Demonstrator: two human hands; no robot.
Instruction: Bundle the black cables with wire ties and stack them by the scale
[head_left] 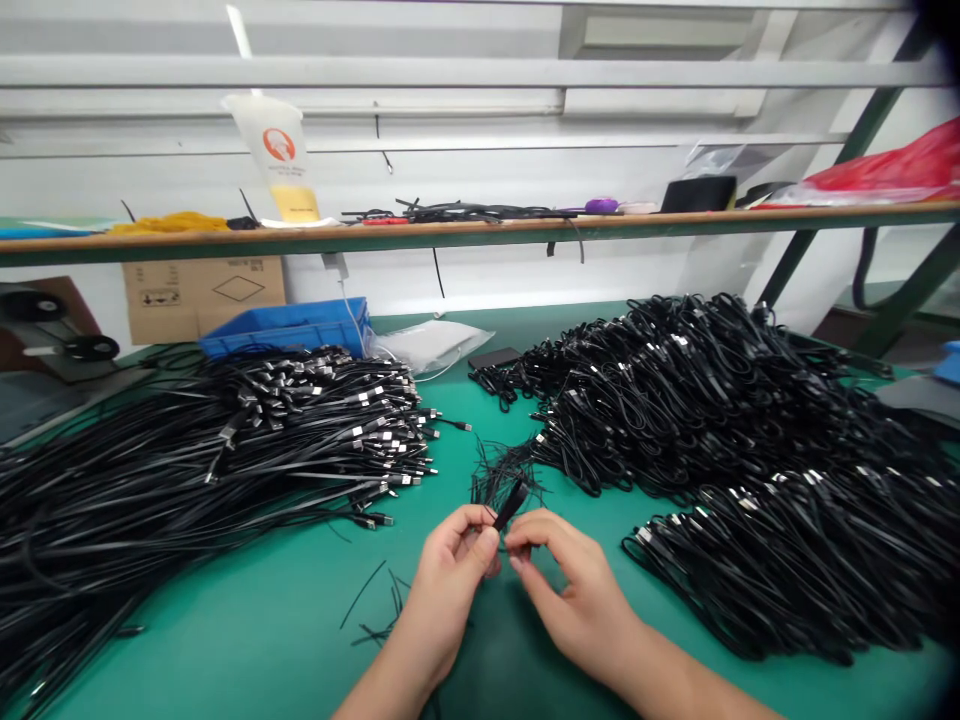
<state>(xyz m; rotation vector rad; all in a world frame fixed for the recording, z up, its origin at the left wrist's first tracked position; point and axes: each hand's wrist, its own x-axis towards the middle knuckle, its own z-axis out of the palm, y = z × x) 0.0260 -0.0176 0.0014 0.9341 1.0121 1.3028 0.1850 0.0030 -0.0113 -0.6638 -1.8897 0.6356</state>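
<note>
Head view: a green-topped work table [292,600] fills the lower field. A long wooden-topped shelf with a green edge [450,236] runs across above its far side. On the left I log a wide spread of long, straight black cables with silver metal plugs [187,470], most plug ends toward the middle. On the right, a tall heap of black cables folded into loops [660,400]; nearer to me, a lower row of looped black cables [810,560]. Under the shelf at left, a brown cardboard box [172,320] stands behind a shallow blue plastic crate [289,330]. On the shelf: a translucent plastic cup with an orange logo [281,160], straw upright.

Left hand [457,560], near centre: thumb and forefinger clamped on one piece. Right hand [570,570], just beside it: thumb and forefinger tips close together; I cannot tell whether they grip anything. Beyond both, a loose tangle of thin black strips [499,475] lies on the table. Smallest entry, the piece in my left fingers: a slim, folded black cable bundle [511,503], tilted, upper end leaning right and overlapping the tangle in view.
</note>
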